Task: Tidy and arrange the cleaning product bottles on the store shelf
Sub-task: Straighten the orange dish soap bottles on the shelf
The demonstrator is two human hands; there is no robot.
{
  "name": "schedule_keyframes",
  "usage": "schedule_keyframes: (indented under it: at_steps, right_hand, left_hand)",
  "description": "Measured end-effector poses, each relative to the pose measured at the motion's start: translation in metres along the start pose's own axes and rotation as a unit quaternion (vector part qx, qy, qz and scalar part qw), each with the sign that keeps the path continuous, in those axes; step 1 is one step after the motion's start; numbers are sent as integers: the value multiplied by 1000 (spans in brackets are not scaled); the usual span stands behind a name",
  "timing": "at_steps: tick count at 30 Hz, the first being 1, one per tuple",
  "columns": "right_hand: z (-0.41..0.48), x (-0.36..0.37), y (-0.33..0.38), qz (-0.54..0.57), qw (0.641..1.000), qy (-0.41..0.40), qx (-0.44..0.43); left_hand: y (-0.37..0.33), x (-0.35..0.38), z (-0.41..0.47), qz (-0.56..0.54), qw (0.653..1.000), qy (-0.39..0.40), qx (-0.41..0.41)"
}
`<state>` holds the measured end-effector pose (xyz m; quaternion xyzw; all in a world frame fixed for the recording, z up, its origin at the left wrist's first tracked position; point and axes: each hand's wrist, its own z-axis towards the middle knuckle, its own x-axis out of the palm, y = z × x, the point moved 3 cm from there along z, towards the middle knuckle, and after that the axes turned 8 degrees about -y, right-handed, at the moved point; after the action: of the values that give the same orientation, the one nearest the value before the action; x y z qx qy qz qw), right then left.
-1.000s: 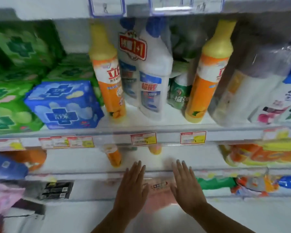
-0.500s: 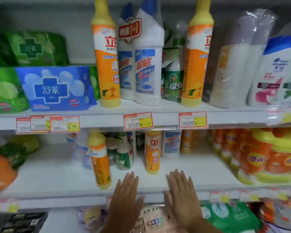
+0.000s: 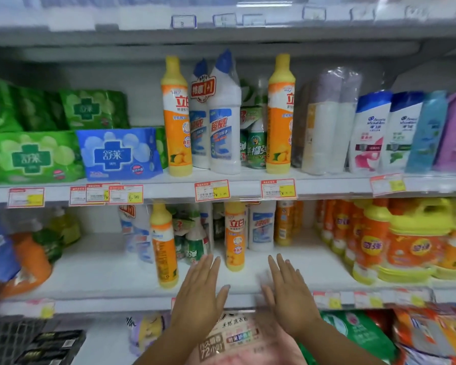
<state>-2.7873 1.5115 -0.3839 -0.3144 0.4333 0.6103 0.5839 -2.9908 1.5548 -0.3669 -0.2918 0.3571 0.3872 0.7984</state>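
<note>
I am watching the orange dish-soap bottle (image 3: 234,237) standing upright on the middle shelf (image 3: 103,270), ahead of its row, with a second orange bottle (image 3: 165,246) nearer the edge. My left hand (image 3: 199,293) and right hand (image 3: 290,296) are hovering flat with fingers straight, holding nothing. I am judging these tall, narrow bottles tippy: a sideways brush risks toppling one into the green spray bottles (image 3: 195,246).
</note>
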Motion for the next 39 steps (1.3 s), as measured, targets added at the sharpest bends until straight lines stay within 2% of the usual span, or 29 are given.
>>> schedule_keyframes:
  at_steps: [5,8,10,15,21,28,32,39]
  right_hand:
    - [22,9,1,38,999,-5,1]
    - [46,23,10,98,995,1,29]
    - [60,36,15,143,989,1,48]
    - [87,68,30,273,953,-14,130]
    - [107,77,41,357,920,-40,156]
    - [109,73,32,358,918,-43,166]
    - [100,62,-13,332,921,-60,197]
    - [97,44,-94,289,916,-88,263]
  left_hand:
    - [-2,6,14,-2,1000,-10,5]
    - [8,22,23,19,999,9,27]
    - [17,36,31,22,999,19,13]
    - [32,62,33,0,999,32,-18]
    - [42,75,28,-1,1000,-3,0]
    - [35,93,26,-17,1000,12,-2]
    - [16,103,32,-39,999,5,11]
    - [-32,116,41,-72,995,39,49]
